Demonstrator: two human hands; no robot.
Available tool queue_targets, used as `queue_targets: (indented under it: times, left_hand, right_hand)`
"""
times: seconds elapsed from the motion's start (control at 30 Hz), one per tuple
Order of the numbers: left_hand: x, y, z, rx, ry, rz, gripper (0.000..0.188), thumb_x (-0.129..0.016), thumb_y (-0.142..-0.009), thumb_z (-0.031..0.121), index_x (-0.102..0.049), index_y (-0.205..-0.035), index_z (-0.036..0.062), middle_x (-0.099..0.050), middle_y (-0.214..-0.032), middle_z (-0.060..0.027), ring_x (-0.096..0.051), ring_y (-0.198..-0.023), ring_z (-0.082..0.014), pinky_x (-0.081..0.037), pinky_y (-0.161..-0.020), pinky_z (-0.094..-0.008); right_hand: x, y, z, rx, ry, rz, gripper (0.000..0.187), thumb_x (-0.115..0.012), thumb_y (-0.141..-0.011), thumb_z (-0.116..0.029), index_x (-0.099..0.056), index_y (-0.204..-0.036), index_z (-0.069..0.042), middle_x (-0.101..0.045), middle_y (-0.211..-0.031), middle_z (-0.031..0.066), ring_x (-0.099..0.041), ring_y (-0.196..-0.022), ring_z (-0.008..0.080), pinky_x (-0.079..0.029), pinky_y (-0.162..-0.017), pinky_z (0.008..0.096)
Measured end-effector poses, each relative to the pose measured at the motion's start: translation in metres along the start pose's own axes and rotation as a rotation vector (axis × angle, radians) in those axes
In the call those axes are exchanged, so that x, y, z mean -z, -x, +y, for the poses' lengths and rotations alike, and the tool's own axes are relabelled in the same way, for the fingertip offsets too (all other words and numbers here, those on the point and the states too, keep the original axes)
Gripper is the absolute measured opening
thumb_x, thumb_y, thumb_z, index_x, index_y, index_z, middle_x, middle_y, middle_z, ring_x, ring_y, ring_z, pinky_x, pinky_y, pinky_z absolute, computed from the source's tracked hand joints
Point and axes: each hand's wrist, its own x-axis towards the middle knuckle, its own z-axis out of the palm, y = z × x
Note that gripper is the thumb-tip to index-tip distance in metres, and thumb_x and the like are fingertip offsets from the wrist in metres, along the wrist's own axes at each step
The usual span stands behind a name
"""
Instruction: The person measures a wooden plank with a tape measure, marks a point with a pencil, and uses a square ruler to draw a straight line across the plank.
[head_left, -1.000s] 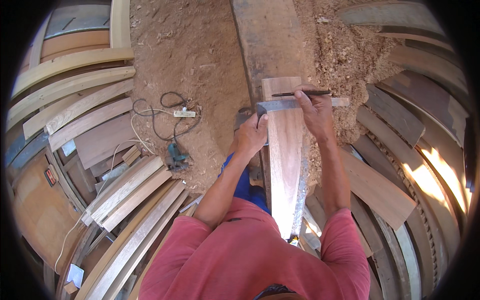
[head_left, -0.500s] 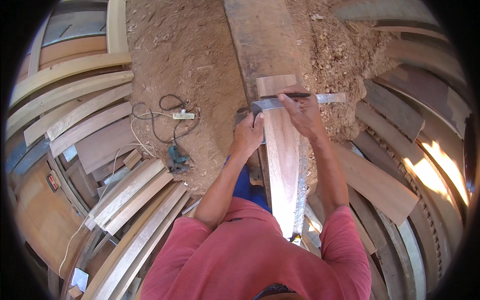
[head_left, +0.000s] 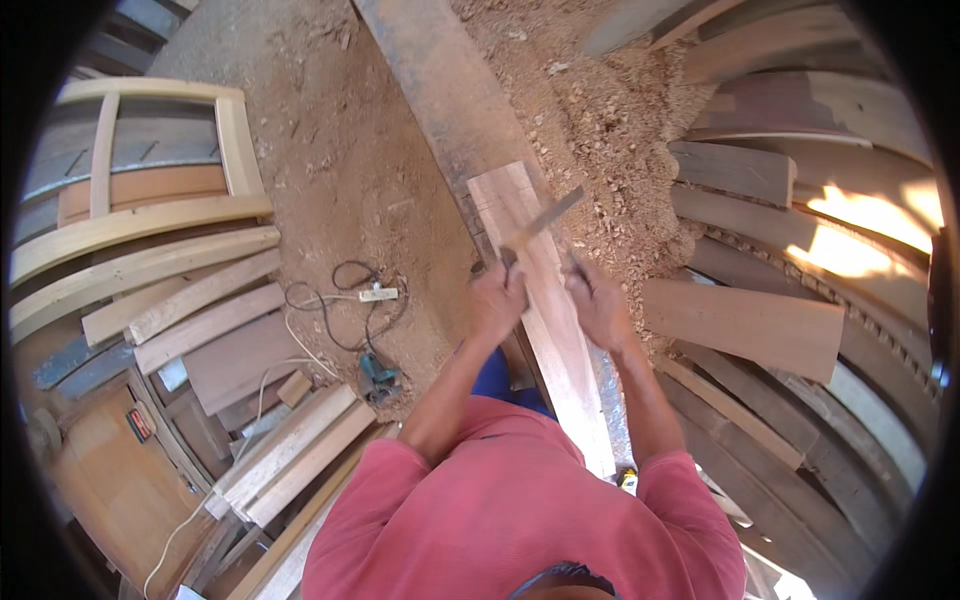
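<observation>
A pale, reddish-brown board (head_left: 505, 195) lies lengthwise in front of me on a longer, darker plank. At the board's left edge my left hand (head_left: 497, 302) is closed on the stock of a try square (head_left: 550, 215). The square's metal blade slants across the board toward the upper right and is smeared by motion. My right hand (head_left: 602, 305) is at the board's right edge with its fingers closed on a dark pencil (head_left: 575, 264), of which only a blurred end shows.
Beyond the board runs the long plank (head_left: 440, 80). Wood shavings (head_left: 600, 130) cover the ground to its right. A green power tool (head_left: 378, 375) and a power strip (head_left: 378, 295) with cords lie at left. Stacked boards (head_left: 745, 320) flank both sides; a yellow tape measure (head_left: 628, 480) sits near me.
The square has come off its straight-across position and now slants. My right hand has drawn back toward me with the pencil, away from the blade. The whole view has turned.
</observation>
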Motion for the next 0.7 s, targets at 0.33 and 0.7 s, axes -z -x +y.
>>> queue_targets:
  times: [0.33,0.7]
  left_hand:
    - [-0.054,0.152,0.027,-0.631,-0.397,-0.985,0.054,-0.08,-0.079,0.024,-0.059,-0.124,0.0041,-0.062,-0.119,-0.0213,-0.058,-0.118,-0.0373,-0.046,-0.1,-0.0443]
    - [-0.124,0.111,-0.001,-1.333,-1.362,-1.248,0.132,-0.095,-0.049,0.047,-0.029,-0.159,0.0158,-0.021,-0.164,-0.0281,-0.017,-0.151,-0.0492,-0.012,-0.122,-0.0626]
  right_hand:
    - [0.006,0.187,0.095,-0.426,-0.265,0.441,0.038,-0.067,-0.097,-0.035,-0.061,-0.084,0.0,-0.052,-0.068,0.0032,-0.048,-0.064,0.014,-0.041,-0.058,0.0365]
    - [0.012,0.261,0.126,-0.599,-0.211,0.684,0.046,-0.063,-0.097,-0.042,-0.06,-0.077,0.0,-0.051,-0.065,0.0029,-0.046,-0.063,0.0143,-0.037,-0.057,0.0376]
